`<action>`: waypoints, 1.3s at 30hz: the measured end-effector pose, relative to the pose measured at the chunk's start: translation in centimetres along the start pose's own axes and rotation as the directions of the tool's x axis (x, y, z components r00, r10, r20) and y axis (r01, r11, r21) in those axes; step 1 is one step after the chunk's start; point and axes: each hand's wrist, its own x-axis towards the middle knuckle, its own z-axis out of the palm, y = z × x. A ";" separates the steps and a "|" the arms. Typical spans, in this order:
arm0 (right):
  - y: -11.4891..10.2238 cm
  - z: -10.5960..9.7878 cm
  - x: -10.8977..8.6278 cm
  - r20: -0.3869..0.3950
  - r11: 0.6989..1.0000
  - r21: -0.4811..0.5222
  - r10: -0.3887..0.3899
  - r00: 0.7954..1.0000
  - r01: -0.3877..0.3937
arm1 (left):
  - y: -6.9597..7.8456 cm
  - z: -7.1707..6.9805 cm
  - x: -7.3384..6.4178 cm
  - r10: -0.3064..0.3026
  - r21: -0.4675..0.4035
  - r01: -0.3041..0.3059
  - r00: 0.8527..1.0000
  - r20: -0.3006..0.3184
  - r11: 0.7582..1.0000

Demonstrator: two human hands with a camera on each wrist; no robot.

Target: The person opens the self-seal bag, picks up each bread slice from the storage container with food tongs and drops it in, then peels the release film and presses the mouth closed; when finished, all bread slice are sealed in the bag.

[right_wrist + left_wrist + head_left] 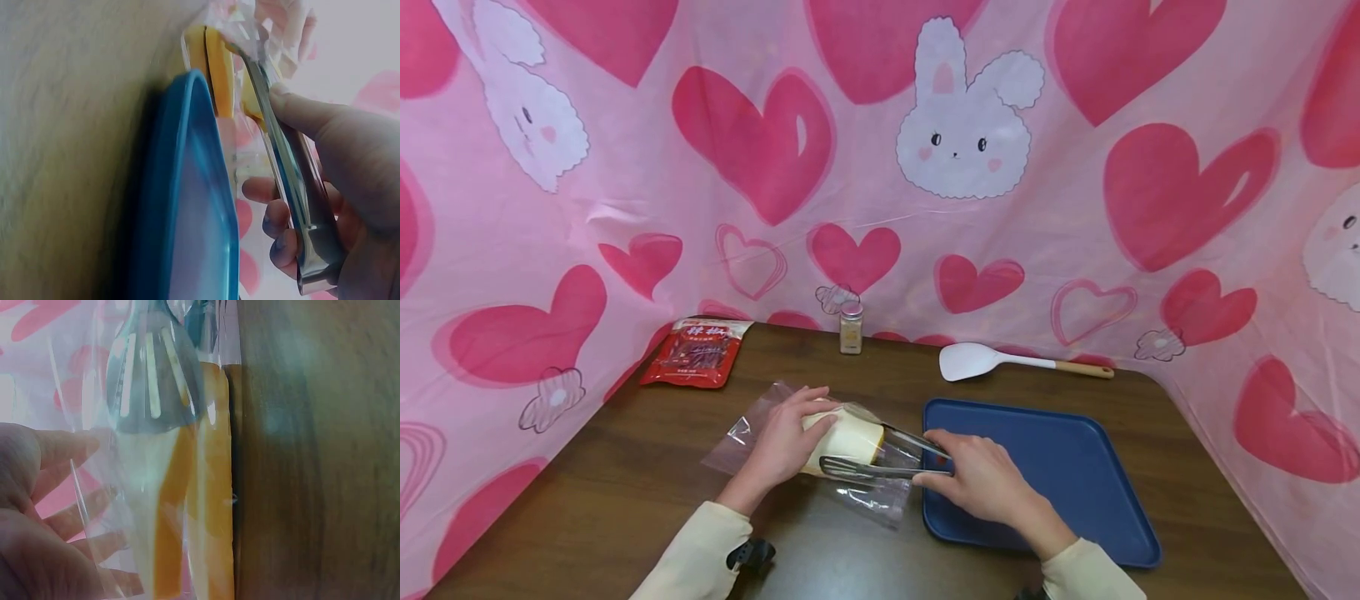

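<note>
A clear plastic bag [880, 502] lies on the table with white, orange-crusted bread slices [847, 435] inside. My left hand [786, 435] rests over the bag's left part, its fingers extended along the film beside the bread. With my right hand [983, 477] I grip metal tongs [880, 472] by their arms, fingers and thumb around them. The tongs' tips reach into the bag's right end, one to each side of the bread. In the left wrist view a slotted tong head [153, 375] overlaps a slice [170, 540] that leans apart from another.
A blue tray [1045, 417] stands right of the bag, partly under my right hand. Along the back are a red chili packet [696, 354], a small seasoning jar [851, 329] and a white spatula [973, 361] with a wooden handle. Pink heart-patterned cloth [850, 192] walls the table.
</note>
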 end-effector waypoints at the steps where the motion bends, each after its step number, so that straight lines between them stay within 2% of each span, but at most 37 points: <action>1: -0.1 0.1 0.0 -0.001 1.000 0.005 0.009 1.000 -0.009 | 0.0 0.0 0.0 0.000 0.000 0.000 1.000 -0.005 1.000; 10: -0.3 0.5 0.2 -0.021 1.000 -0.013 -0.006 1.000 0.006 | 0.4 -0.1 -0.2 -0.036 -0.006 0.036 0.999 -0.024 0.999; 18: 0.2 0.4 0.4 -0.012 0.996 -0.007 -0.085 0.996 0.085 | 0.5 -0.1 -0.2 0.006 0.021 -0.006 1.000 -0.013 1.000; 22: 0.4 0.7 0.9 -0.013 0.994 -0.026 -0.111 0.994 0.111 | 0.7 -0.2 -0.2 -0.008 0.017 0.009 1.000 -0.019 1.000; 39: 0.3 0.9 1.8 0.007 0.992 -0.035 -0.118 0.993 0.118 | 0.7 -0.2 -0.1 -0.047 0.004 0.047 0.999 -0.019 0.999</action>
